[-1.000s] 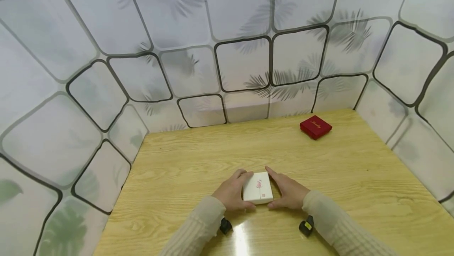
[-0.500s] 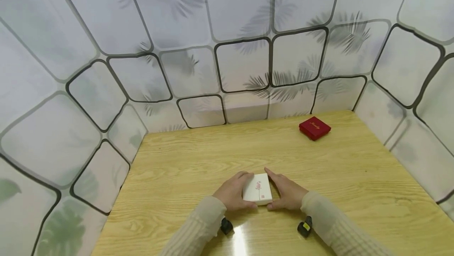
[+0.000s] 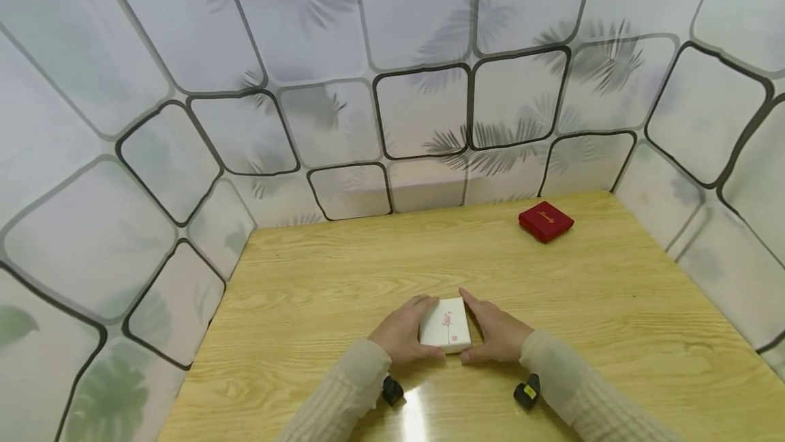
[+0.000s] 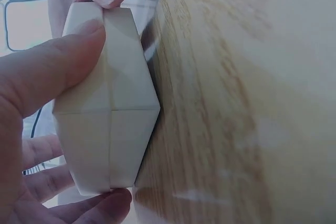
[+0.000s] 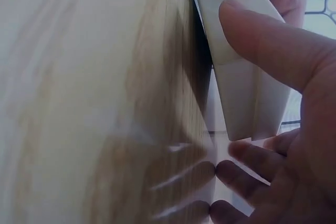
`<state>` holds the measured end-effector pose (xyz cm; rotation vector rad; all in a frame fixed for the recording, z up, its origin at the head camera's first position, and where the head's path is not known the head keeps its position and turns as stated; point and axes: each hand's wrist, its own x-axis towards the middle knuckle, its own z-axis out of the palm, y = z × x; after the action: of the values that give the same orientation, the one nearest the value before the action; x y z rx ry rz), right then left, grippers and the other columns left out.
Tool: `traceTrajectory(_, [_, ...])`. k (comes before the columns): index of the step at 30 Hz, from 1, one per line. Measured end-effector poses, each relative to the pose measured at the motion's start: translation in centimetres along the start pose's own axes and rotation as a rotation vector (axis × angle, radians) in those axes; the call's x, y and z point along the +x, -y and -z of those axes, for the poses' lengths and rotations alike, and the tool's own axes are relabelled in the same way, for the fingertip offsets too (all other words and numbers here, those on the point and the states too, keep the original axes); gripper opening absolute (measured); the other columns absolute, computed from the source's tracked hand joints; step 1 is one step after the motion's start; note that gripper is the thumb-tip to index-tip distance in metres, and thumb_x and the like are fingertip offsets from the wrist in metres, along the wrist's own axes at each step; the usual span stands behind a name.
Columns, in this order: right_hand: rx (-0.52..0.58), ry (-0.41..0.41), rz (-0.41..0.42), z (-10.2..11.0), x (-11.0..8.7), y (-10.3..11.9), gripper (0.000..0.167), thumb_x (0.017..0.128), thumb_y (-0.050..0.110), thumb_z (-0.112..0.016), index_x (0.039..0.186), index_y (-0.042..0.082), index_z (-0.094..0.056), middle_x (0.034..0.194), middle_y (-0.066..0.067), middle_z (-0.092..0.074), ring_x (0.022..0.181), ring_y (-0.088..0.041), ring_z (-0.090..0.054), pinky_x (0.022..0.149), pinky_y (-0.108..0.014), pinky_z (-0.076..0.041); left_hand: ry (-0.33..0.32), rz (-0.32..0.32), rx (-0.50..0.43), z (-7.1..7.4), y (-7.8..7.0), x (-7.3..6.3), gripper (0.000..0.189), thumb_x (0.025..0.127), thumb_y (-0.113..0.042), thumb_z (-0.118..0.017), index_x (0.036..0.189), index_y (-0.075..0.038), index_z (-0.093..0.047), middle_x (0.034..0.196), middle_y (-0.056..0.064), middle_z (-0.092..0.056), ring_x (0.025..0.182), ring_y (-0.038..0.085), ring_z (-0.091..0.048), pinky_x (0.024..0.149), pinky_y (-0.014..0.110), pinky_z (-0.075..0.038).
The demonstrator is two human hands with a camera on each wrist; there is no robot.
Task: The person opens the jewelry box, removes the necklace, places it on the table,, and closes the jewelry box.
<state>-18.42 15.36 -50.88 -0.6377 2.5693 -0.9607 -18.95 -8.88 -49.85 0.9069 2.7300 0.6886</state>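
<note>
- Left hand (image 3: 405, 334) and right hand (image 3: 501, 333): fingers curled round the white box (image 3: 444, 327) from either side, thumbs on its near side.
- The white box lies between the palms, about equally near each; its top looks nearly square, without clear long axis.
- Both wrist views show a seam (image 4: 108, 95) round its sides; only the head view shows the flower print (image 3: 447, 319).
- Red box (image 3: 546, 222): far right on the tabletop (image 3: 343, 258), well apart.

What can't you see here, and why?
Inside the white box: its lid hides it, every view.
Under the red box: the table hides it, head view.
Rest of the sleeves: cut off by head view's bottom edge.
Tiny red mark on the white box: too small to read, head view.
</note>
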Motion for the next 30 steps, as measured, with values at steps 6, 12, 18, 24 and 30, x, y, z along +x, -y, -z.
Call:
traceTrajectory(6, [0.002, -0.001, 0.004, -0.01, -0.38, 0.23, 0.120, 0.070, 0.046, -0.084, 0.155, 0.007, -0.009, 0.155, -0.017, -0.023, 0.140, -0.035, -0.024, 0.111, -0.054, -0.023, 0.008, -0.004, -0.017, -0.16, -0.25, -0.15, 0.098, 0.073, -0.051, -0.078, 0.149, -0.012, -0.032, 0.146, 0.004, -0.039, 0.126, 0.019, -0.046, 0.102, 0.036, -0.042])
traceTrajectory(12, [-0.036, -0.014, 0.020, -0.03, -0.47, 0.32, 0.119, 0.070, 0.042, -0.085, 0.155, 0.007, -0.010, 0.154, -0.017, -0.026, 0.139, -0.034, -0.027, 0.111, -0.052, -0.025, 0.007, -0.009, -0.042, -0.05, -0.44, -0.27, 0.096, 0.075, -0.051, -0.077, 0.149, -0.011, -0.031, 0.149, 0.005, -0.036, 0.129, 0.022, -0.044, 0.103, 0.038, -0.040])
traceTrajectory(18, [-0.048, -0.056, 0.017, 0.09, -0.49, 0.50, 0.124, 0.067, 0.039, -0.088, 0.155, 0.006, -0.007, 0.150, -0.020, -0.033, 0.135, -0.036, -0.033, 0.110, -0.052, -0.028, 0.003, -0.031, -0.058, 0.06, -0.30, -0.22, 0.096, 0.077, -0.051, -0.074, 0.150, -0.009, -0.028, 0.151, 0.004, -0.034, 0.132, 0.021, -0.041, 0.106, 0.037, -0.038])
traceTrajectory(24, [-0.042, -0.074, -0.011, 0.22, -0.40, 0.64, 0.127, 0.065, 0.039, -0.089, 0.154, 0.005, -0.006, 0.149, -0.019, -0.036, 0.135, -0.036, -0.034, 0.110, -0.052, -0.027, -0.010, -0.030, -0.069, 0.23, -0.23, -0.23, 0.097, 0.078, -0.052, -0.072, 0.151, -0.007, -0.027, 0.153, 0.004, -0.032, 0.136, 0.021, -0.036, 0.109, 0.037, -0.033])
traceTrajectory(30, [-0.028, -0.075, -0.048, 0.39, -0.25, 0.79, 0.124, 0.064, 0.039, -0.090, 0.153, 0.002, -0.012, 0.147, -0.016, -0.039, 0.135, -0.036, -0.035, 0.109, -0.054, -0.028, -0.032, -0.026, -0.085, 0.43, -0.34, -0.32, 0.097, 0.077, -0.053, -0.072, 0.151, -0.008, -0.027, 0.154, 0.005, -0.031, 0.139, 0.022, -0.032, 0.111, 0.038, -0.030])
